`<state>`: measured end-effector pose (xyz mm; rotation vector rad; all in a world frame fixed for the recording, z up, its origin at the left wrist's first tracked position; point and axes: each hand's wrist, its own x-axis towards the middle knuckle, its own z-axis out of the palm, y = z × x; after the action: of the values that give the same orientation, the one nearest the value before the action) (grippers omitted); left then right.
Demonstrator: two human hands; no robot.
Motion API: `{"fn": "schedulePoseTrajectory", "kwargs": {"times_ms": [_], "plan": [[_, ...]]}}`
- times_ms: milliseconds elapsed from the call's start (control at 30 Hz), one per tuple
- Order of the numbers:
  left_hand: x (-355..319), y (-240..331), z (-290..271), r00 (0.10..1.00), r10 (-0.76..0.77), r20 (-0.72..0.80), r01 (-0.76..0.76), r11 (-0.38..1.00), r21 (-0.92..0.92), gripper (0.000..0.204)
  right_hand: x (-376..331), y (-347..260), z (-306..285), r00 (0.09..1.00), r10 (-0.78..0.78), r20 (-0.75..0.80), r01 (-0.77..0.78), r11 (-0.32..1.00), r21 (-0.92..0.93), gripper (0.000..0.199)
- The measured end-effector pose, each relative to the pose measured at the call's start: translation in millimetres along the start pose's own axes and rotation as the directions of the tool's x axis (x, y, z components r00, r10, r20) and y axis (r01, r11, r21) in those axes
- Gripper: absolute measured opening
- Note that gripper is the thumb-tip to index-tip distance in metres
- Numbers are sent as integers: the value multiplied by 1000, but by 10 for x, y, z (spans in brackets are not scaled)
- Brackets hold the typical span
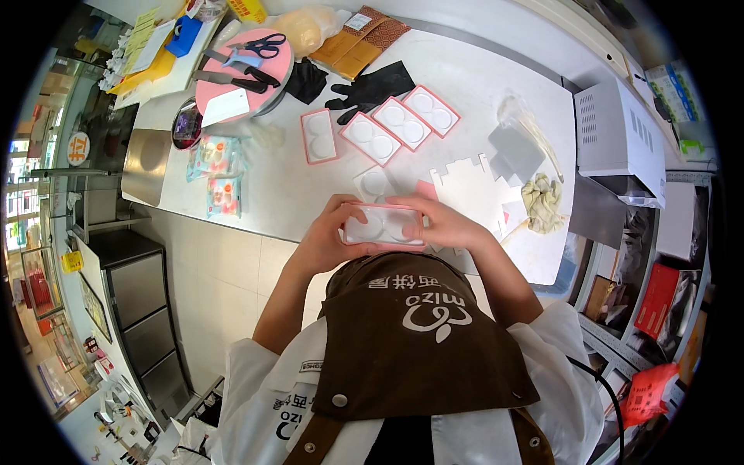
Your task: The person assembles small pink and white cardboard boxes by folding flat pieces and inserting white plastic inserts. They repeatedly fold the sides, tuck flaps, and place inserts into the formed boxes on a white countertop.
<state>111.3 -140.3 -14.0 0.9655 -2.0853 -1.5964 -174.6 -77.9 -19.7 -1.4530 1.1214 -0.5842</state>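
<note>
Both hands hold a small pink box with a white two-cavity insert (384, 225) just above the near edge of the metal table (496, 101). My left hand (329, 236) grips its left end, my right hand (442, 225) its right end. Behind it on the table lie a loose white insert (374, 184) and flat white cardboard pieces (473, 190). Further back, several more pink boxes with white inserts sit in a row (380, 136).
Black gloves (372, 87) lie behind the boxes. A round pink board (244, 74) with scissors, knives and a scraper stands at the back left. A white appliance (620, 136) is at the right, a crumpled cloth (544, 203) near it, and wet-wipe packets (221, 174) at the left.
</note>
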Motion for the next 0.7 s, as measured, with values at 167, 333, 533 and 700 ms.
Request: {"fn": "schedulePoseTrajectory", "kwargs": {"times_ms": [167,333,533,700], "plan": [[-66,-633,-24,967,-36,-254,42,999,18,50,39,218,155,982,-44,-185,9,983,-185,71],[-100,-1305,-133,670,-237,-703,340,940,8,61,43,717,87,912,325,-251,-368,918,-147,64],[-139,-1477,158,694,-139,-707,459,841,285,67,-248,1318,-53,782,354,-513,-501,846,-180,57],[-92,-1268,448,770,74,-633,256,873,414,46,-743,1669,-546,341,433,-834,-878,464,-118,77]]}}
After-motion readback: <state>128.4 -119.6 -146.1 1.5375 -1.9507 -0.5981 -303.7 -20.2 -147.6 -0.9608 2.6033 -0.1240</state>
